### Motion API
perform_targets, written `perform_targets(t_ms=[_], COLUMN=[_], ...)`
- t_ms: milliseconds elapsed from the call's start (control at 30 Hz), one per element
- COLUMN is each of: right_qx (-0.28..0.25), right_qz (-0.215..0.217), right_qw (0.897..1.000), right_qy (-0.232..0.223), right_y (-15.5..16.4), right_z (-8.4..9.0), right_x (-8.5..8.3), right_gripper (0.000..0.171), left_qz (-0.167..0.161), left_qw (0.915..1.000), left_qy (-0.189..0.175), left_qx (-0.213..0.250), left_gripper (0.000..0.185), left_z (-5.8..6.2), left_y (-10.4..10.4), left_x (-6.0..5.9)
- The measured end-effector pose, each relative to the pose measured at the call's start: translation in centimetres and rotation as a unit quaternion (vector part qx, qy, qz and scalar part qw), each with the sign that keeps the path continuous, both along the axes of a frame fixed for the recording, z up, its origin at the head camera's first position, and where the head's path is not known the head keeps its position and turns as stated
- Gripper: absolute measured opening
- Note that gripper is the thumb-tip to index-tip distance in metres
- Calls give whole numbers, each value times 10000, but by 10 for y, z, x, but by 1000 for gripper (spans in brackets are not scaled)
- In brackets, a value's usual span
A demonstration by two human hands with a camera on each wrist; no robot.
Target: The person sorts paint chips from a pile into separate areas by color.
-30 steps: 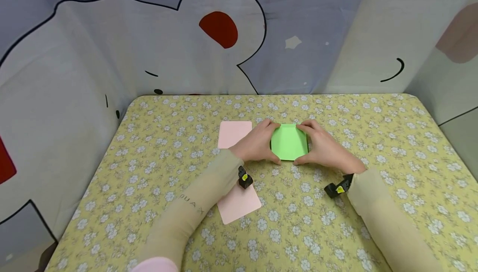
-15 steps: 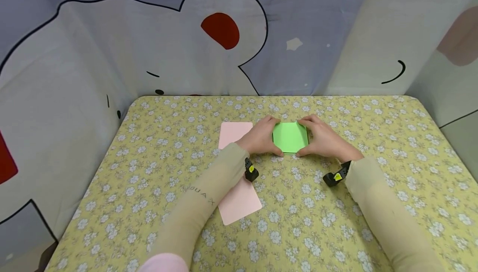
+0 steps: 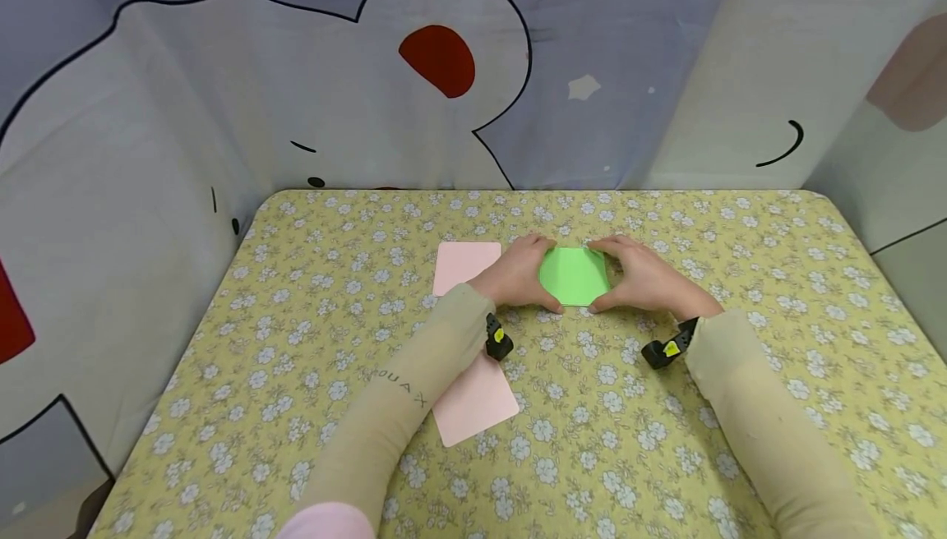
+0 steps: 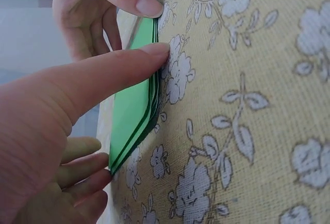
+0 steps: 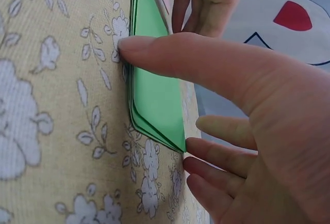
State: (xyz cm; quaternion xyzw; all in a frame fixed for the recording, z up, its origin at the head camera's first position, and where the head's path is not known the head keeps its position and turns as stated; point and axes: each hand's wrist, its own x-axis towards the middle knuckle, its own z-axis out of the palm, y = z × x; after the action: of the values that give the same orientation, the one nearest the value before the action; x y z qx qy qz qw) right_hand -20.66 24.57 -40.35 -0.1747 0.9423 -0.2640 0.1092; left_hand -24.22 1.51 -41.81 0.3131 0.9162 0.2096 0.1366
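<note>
A thin stack of green cards [image 3: 573,276] lies flat on the flowered cloth, its edges slightly fanned in both wrist views. My left hand [image 3: 518,274] grips its left side, thumb at the near edge and fingertips at the far corner. Mirroring it, my right hand [image 3: 642,278] holds the right side the same way. In the left wrist view the green cards [image 4: 131,115] show several layers below my thumb. The right wrist view has the green cards [image 5: 154,95] between thumb and fingers, with the other hand beyond.
A pink card [image 3: 464,266] lies left of my left hand. Another pink card [image 3: 477,407] sits partly hidden under my left forearm. Yellow flowered cloth [image 3: 607,457] covers the table, and a printed curtain [image 3: 621,54] hangs behind its far edge.
Both hands shifted slightly away from me with the green cards, then came a little back. The upper card's raised far edge has gone, and the stack now looks flatter and more even.
</note>
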Motion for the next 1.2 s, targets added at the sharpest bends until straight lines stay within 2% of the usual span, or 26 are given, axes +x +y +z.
perform_targets(t_ms=[267, 600, 733, 967, 1200], right_qx=[-25, -281, -394, -413, -393], right_qz=[-21, 32, 74, 39, 69], right_qw=[10000, 9996, 9991, 9991, 9991], right_qy=[7, -19, -103, -112, -105], right_y=[2, 0, -2, -3, -3], right_z=[-3, -6, -5, -5, -6], right_x=[0, 1, 1, 1, 1], right_gripper=[104, 107, 106, 105, 106], left_qz=[-15, -41, -11, 64, -80], left_qw=[10000, 9997, 9998, 9996, 9996], left_qy=[-22, -106, -97, -109, -107], left_qx=[-67, 225, 196, 242, 266], left_gripper=[108, 108, 107, 107, 106], left_z=[3, 3, 4, 3, 3], left_y=[-2, 2, 2, 2, 0], left_x=[1, 7, 8, 9, 6])
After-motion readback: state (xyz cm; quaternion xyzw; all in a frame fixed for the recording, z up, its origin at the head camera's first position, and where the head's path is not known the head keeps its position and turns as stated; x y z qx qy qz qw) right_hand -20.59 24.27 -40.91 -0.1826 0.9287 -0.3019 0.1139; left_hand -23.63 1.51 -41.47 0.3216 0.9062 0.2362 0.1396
